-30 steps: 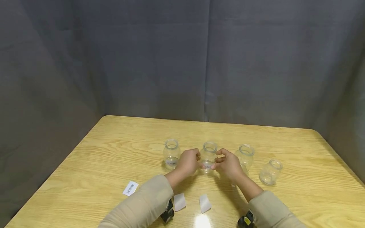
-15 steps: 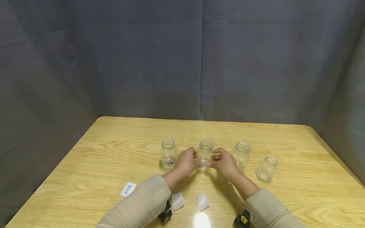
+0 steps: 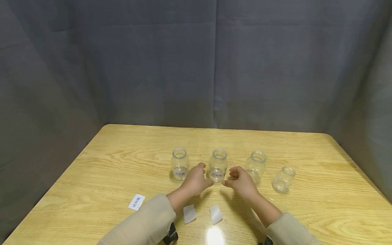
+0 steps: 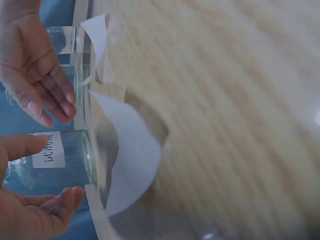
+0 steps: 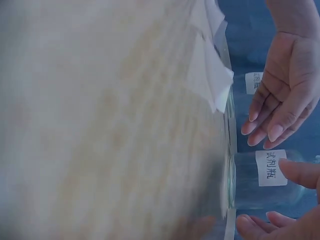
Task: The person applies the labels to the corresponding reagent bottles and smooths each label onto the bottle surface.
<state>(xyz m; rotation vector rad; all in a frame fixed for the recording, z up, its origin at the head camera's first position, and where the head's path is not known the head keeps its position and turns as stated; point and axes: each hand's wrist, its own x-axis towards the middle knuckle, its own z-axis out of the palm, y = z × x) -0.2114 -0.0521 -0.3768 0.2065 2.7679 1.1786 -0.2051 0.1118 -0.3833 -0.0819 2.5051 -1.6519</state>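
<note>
A round glass jar [image 3: 218, 160] stands upright on the table, bearing a white paper label [image 3: 217, 174] with written characters low on its front. To its left my left hand [image 3: 195, 181] is spread with the thumb and fingers apart. On the other side my right hand [image 3: 242, 183] has loosely bent fingers and holds nothing. In the right wrist view the thumb tip lies close to the label [image 5: 271, 168]; whether it touches the glass I cannot tell. A second labelled jar [image 3: 180, 162] stands beyond the left hand.
Two more glass jars, a larger one [image 3: 256, 164] and a smaller one [image 3: 283, 179], stand to the right. A written label slip [image 3: 136, 202] lies front left. Two blank, slightly curled white slips [image 3: 190, 214] lie nearer on the wooden table [image 3: 147, 143]. Grey curtains [image 3: 159, 68] surround it.
Both hands have drawn back from the middle jar, and the fingers that pressed its label have parted. The label is now plainly visible. The view has shifted slightly.
</note>
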